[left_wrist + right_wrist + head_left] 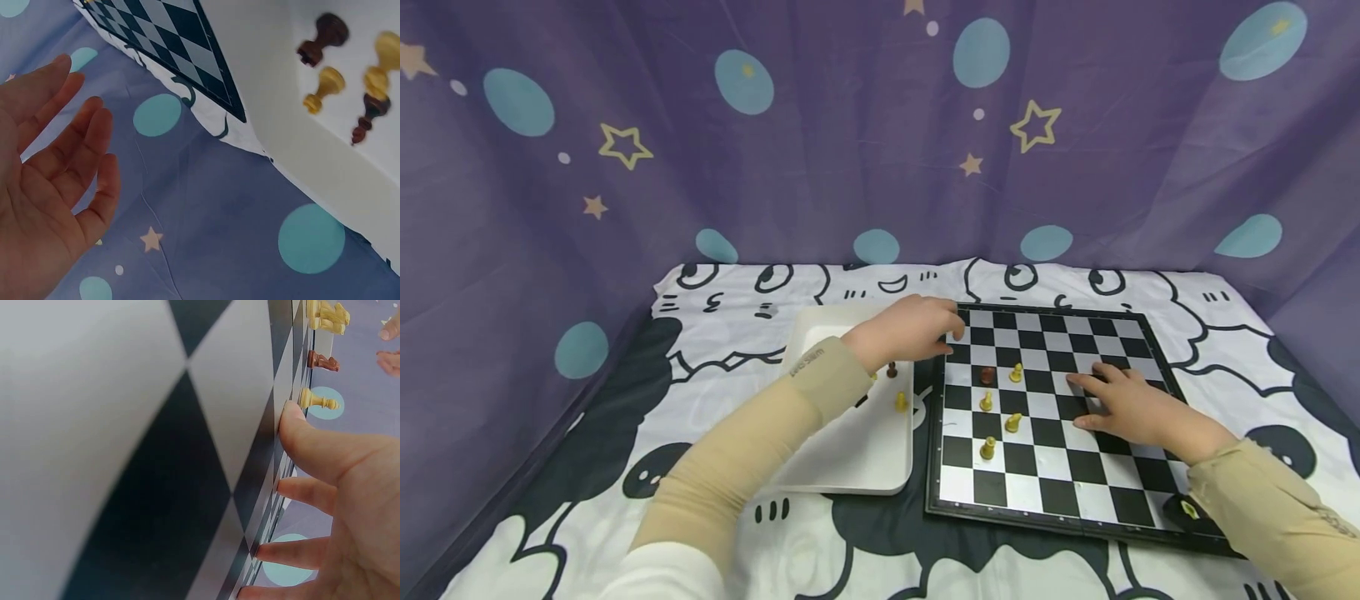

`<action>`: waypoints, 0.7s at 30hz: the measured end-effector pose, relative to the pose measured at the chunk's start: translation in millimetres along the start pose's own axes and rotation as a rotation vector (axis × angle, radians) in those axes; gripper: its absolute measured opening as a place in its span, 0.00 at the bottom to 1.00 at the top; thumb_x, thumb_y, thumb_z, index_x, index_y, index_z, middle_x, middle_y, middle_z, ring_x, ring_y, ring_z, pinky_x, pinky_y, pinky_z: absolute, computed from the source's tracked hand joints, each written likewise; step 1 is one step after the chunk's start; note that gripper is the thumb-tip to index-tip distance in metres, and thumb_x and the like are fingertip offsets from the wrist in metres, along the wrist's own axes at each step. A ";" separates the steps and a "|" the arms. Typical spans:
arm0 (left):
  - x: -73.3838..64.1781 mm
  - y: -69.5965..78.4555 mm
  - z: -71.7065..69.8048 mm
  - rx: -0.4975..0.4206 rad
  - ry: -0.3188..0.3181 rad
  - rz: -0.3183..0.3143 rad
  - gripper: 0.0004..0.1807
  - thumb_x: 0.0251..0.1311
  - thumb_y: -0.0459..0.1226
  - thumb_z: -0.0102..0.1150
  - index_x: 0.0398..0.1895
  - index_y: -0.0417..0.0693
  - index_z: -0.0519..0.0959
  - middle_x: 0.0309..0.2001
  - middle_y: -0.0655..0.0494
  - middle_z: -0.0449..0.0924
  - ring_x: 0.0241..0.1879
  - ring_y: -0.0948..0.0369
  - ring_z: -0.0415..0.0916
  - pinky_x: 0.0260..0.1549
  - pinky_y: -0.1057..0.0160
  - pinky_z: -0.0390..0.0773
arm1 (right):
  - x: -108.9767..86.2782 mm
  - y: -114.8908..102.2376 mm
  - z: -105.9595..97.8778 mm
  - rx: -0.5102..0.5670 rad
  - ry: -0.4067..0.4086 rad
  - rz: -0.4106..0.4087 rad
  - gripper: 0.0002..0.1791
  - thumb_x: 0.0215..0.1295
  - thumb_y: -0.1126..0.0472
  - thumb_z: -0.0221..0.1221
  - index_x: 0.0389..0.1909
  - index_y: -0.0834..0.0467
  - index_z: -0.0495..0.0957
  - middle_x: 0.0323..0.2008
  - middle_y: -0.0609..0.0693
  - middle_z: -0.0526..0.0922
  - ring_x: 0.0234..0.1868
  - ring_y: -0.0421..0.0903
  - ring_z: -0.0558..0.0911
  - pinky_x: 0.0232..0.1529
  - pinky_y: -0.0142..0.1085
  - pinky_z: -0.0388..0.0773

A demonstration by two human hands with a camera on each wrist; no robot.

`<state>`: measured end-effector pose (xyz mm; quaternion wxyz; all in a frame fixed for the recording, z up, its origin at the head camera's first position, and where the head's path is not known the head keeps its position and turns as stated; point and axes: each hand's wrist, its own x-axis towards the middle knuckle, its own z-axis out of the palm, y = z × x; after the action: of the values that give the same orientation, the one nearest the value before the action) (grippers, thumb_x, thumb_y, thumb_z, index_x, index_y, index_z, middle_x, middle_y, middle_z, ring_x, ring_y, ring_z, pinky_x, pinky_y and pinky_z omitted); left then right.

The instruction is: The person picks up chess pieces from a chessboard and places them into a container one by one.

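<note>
My left hand hovers over the far left corner of the chessboard, beside the white tray. Its fingers are loosely bent with nothing between them, as the left wrist view also shows. On the board's right half, my right hand rests its spread fingertips on the squares and holds nothing. Left of it stand several yellow chess pieces, among them a rook and a knight. A dark red knight stands among them.
Inside the tray lie more pieces, including a dark brown rook and a yellow pawn. A black thing with a yellow mark shows by the right sleeve at the board's near right corner. A purple curtain hangs behind the patterned cloth.
</note>
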<state>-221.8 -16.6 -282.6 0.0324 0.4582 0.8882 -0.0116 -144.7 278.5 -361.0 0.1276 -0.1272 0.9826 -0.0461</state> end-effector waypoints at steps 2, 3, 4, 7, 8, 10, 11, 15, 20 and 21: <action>4.6 3.6 0.1 0.010 -0.013 -0.001 0.13 0.59 0.39 0.63 0.47 0.49 0.82 0.46 0.53 0.79 0.44 0.58 0.77 0.46 0.61 0.75 | 0.0 0.1 -0.1 0.001 -0.006 0.002 0.43 0.53 0.34 0.59 0.65 0.56 0.67 0.62 0.76 0.60 0.57 0.80 0.63 0.46 0.69 0.67; 6.6 5.2 0.5 0.020 -0.018 -0.002 0.13 0.59 0.40 0.63 0.47 0.50 0.82 0.46 0.53 0.79 0.44 0.58 0.77 0.46 0.60 0.75 | 0.0 0.0 -0.2 0.001 -0.008 0.003 0.43 0.53 0.34 0.59 0.65 0.56 0.67 0.62 0.76 0.60 0.57 0.80 0.63 0.47 0.69 0.67; 8.6 6.6 0.9 0.023 -0.024 -0.003 0.13 0.59 0.40 0.63 0.47 0.50 0.82 0.46 0.54 0.79 0.44 0.59 0.77 0.46 0.61 0.76 | -0.1 0.0 -0.1 0.003 -0.007 0.003 0.43 0.53 0.34 0.59 0.65 0.57 0.67 0.62 0.76 0.60 0.57 0.80 0.63 0.47 0.69 0.67; 13.8 9.7 3.1 0.041 -0.035 0.009 0.13 0.59 0.40 0.62 0.47 0.50 0.82 0.46 0.54 0.79 0.45 0.59 0.77 0.47 0.62 0.75 | -0.3 -0.5 -0.1 0.005 -0.006 0.003 0.43 0.53 0.34 0.59 0.65 0.57 0.67 0.62 0.76 0.60 0.57 0.80 0.62 0.47 0.69 0.66; 15.5 10.3 4.0 0.044 -0.038 0.013 0.13 0.60 0.39 0.62 0.48 0.50 0.82 0.46 0.55 0.79 0.45 0.60 0.77 0.47 0.62 0.75 | -0.4 -0.6 0.0 0.005 -0.004 0.002 0.43 0.53 0.34 0.60 0.64 0.57 0.68 0.62 0.76 0.60 0.57 0.80 0.62 0.47 0.69 0.66; 18.3 12.0 5.3 0.049 -0.045 0.017 0.13 0.60 0.39 0.62 0.48 0.50 0.82 0.47 0.55 0.79 0.45 0.60 0.77 0.47 0.63 0.75 | -0.5 -0.7 0.1 0.006 -0.002 0.003 0.43 0.53 0.34 0.60 0.64 0.56 0.68 0.62 0.76 0.60 0.57 0.81 0.62 0.47 0.69 0.66; 19.6 12.9 5.8 0.054 -0.047 0.020 0.13 0.60 0.40 0.62 0.48 0.50 0.82 0.47 0.55 0.78 0.46 0.60 0.76 0.48 0.63 0.75 | -0.6 -0.6 0.0 0.005 -0.003 0.003 0.43 0.53 0.34 0.60 0.64 0.56 0.68 0.62 0.76 0.60 0.57 0.81 0.62 0.47 0.69 0.66; 24.3 16.9 7.7 0.052 -0.061 0.021 0.12 0.60 0.40 0.62 0.47 0.51 0.82 0.47 0.57 0.78 0.45 0.61 0.76 0.46 0.63 0.75 | -0.8 -0.5 -0.3 0.003 0.001 0.003 0.43 0.53 0.34 0.60 0.64 0.56 0.68 0.62 0.76 0.61 0.57 0.81 0.62 0.47 0.70 0.66; 29.6 21.6 11.6 0.044 -0.083 0.015 0.13 0.60 0.41 0.62 0.47 0.53 0.82 0.47 0.57 0.79 0.45 0.61 0.77 0.45 0.64 0.76 | -1.3 -1.4 -0.6 0.006 0.007 0.004 0.42 0.53 0.35 0.60 0.64 0.56 0.68 0.62 0.76 0.61 0.57 0.81 0.62 0.47 0.70 0.66; 30.6 22.6 12.3 0.050 -0.086 0.013 0.13 0.60 0.41 0.62 0.48 0.53 0.82 0.47 0.58 0.78 0.46 0.61 0.77 0.45 0.64 0.76 | -1.4 -1.6 -0.7 0.006 0.009 0.004 0.42 0.53 0.35 0.60 0.64 0.57 0.68 0.62 0.75 0.61 0.57 0.81 0.62 0.47 0.70 0.66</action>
<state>-220.5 20.7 -296.7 0.0591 0.4637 0.8824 -0.0531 -143.1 277.4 -359.9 0.1238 -0.1247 0.9832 -0.0493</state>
